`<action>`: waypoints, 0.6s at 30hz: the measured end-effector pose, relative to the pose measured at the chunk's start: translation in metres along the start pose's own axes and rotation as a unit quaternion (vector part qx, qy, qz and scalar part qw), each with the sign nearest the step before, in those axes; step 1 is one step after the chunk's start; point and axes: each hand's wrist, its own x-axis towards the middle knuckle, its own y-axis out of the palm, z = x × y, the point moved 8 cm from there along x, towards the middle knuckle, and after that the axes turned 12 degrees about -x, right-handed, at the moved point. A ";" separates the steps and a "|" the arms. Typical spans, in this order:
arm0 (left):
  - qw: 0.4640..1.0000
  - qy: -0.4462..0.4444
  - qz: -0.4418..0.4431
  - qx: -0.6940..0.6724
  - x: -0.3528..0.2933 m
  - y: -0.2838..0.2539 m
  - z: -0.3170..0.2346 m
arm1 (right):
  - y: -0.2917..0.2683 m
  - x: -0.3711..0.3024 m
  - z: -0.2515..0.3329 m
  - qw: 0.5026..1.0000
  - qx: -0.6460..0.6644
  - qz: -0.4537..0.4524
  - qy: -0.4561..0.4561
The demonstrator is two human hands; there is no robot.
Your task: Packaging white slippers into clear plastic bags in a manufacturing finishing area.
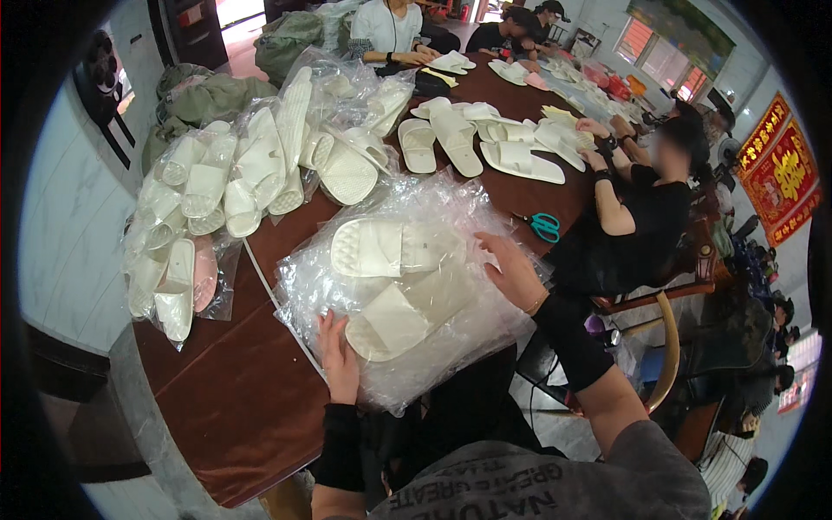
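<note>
Resting flat and open, the left hand [338, 357] presses the near edge of a crumpled stack of clear plastic bags [425, 338] on the dark brown wooden table [234, 399]. The right hand [513, 270], fingers spread and gripping nothing, lies on the stack's far right side. Two cream-white rubber slippers [394, 282] sit between the hands, seemingly inside the plastic. Bagged white slippers [234, 186] pile up to the left; teal-handled scissors [544, 226] lie just beyond the right hand.

Before us on the brown wooden counter [234, 399], two white plastic slippers [381, 247] lie on clear plastic bags [433, 347]; bagged white slippers [217, 186] are piled left.
</note>
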 end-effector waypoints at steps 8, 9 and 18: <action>1.000 0.015 -0.001 0.026 -0.003 0.000 0.005 | -0.030 -0.028 -0.049 0.984 -0.035 -0.166 0.055; 1.000 0.015 -0.001 0.022 -0.003 0.001 0.003 | -0.030 -0.037 -0.070 0.983 -0.031 -0.141 0.113; 0.999 0.026 -0.007 0.040 -0.003 -0.001 0.000 | -0.029 0.001 -0.003 0.987 0.145 -0.040 0.047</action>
